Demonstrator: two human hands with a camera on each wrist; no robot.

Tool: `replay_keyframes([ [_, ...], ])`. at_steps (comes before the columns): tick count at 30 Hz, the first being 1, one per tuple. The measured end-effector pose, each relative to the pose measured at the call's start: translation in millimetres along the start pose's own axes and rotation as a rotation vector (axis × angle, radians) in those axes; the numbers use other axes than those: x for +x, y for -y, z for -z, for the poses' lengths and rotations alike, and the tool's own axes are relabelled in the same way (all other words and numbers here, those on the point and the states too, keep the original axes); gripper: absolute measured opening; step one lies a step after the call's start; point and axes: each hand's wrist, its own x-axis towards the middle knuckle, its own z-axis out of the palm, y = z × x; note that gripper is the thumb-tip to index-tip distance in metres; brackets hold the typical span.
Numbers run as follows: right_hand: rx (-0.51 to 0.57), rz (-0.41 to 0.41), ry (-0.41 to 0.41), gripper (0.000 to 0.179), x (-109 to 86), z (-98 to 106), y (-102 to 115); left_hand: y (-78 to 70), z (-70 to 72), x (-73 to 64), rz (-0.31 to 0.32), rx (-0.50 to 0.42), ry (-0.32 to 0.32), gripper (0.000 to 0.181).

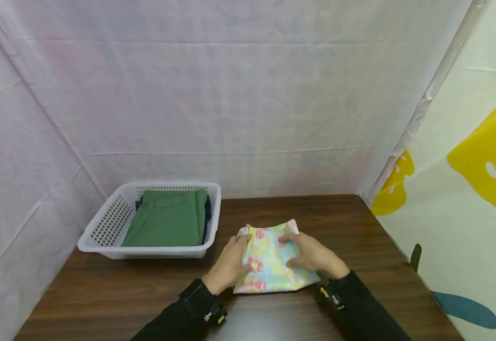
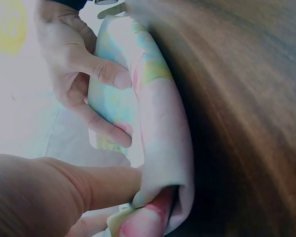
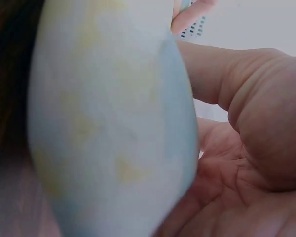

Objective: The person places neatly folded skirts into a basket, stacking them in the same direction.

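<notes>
A folded floral cloth in yellow, pale blue and pink lies on the wooden table, its far edge slightly raised. At its left side my left hand rests with thumb and fingers spread along the edge. My right hand lies over the right part, thumb and forefinger apart on the top layer. In the left wrist view, the rolled edge of the cloth shows its layers beside my left thumb. The right wrist view is largely filled by the near side of the cloth, with the right palm behind it.
A white plastic basket with perforated walls stands at the back left of the brown table. Folded green fabric lies in it over something dark. White sheeting hangs behind, and a sheet with yellow figures hangs at the right.
</notes>
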Motion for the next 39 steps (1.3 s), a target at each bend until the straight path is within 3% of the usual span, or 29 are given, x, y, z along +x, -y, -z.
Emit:
replay_keyframes([
  [14,-0.019,0.053,-0.069,0.064,-5.3,20.7,13.8,-14.5,14.8,1.0,-0.134,0.045,-0.097,0.082],
  [23,0.018,0.144,-0.118,0.055,-8.8,36.4,24.5,-26.2,36.3,-0.7,-0.135,0.1,-0.103,0.077],
  [30,0.039,0.205,-0.156,0.054,-1.7,50.5,42.3,-25.9,61.0,-2.4,-0.136,0.045,-0.138,0.077],
  [39,0.089,0.252,-0.174,0.053,19.1,60.4,69.9,-17.7,102.6,2.0,-0.094,0.095,-0.156,0.076],
])
